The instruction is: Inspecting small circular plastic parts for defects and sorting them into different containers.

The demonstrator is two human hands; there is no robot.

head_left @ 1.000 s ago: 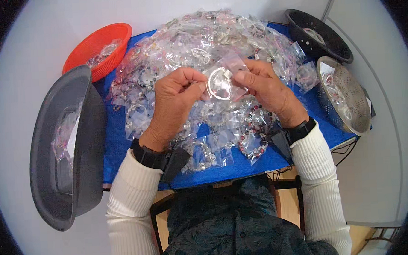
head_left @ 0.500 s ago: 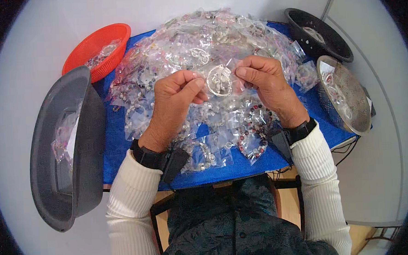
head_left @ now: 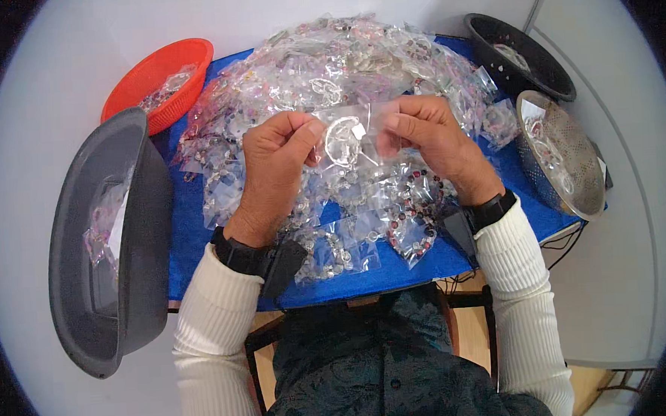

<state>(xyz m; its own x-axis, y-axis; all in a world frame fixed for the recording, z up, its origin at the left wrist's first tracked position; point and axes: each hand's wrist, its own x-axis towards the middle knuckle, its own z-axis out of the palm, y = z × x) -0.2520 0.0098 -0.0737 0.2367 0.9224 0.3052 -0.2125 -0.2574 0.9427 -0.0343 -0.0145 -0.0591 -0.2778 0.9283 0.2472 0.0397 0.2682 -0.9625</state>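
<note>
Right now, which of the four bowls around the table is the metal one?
The shiny perforated metal colander at the person's right, tilted at the table's edge. The others are plastic: a black basket behind it, an orange basket and a big grey tub on the left.

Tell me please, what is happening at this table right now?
A person sits at a blue table heaped with small clear bags of jewellery. The left hand and the right hand together hold one clear bag with a ring-shaped piece above the heap, each pinching one side. Around the heap stand a grey tub, a red basket, a black basket and a metal colander, each with a few bags inside.
</note>
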